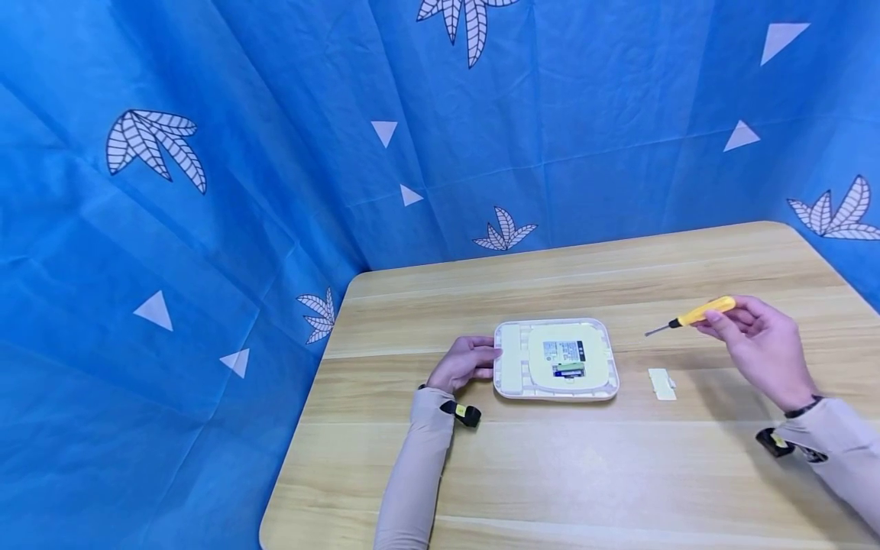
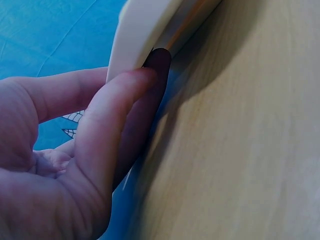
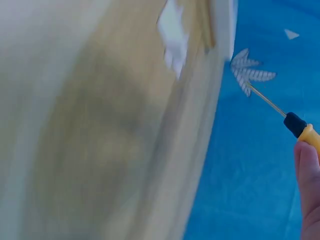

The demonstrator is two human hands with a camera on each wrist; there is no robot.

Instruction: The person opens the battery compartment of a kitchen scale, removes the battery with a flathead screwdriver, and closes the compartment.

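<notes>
**Screwdriver held up beside an opened white device**

Screwdriver point(image 1: 694, 314), yellow-handled with a black collar and thin metal shaft, sits pinched between the thumb and curled fingers of the right hand point(image 1: 763, 347), raised above the wooden table point(image 1: 564, 473). Its tip points away from the fingers toward the person's left, hanging in the air short of the device. The right wrist view shows one fingertip point(image 3: 307, 170) against the yellow handle, with the shaft slanting away past it.

Just below and to the left of those fingers, a small white cover piece point(image 1: 662, 383) lies flat on the table, apart from everything else.

Across from it, the left hand point(image 1: 464, 363) rests at the left edge of a flat, rounded white device point(image 1: 555, 359). Its fingers are gently bent, and the thumb point(image 2: 107, 135) presses against the device's rim. Beyond the fingertips, the device's middle shows a label and a green strip.

Farthest off, a blue cloth point(image 1: 275, 153) printed with leaves and triangles hangs behind the table.
</notes>
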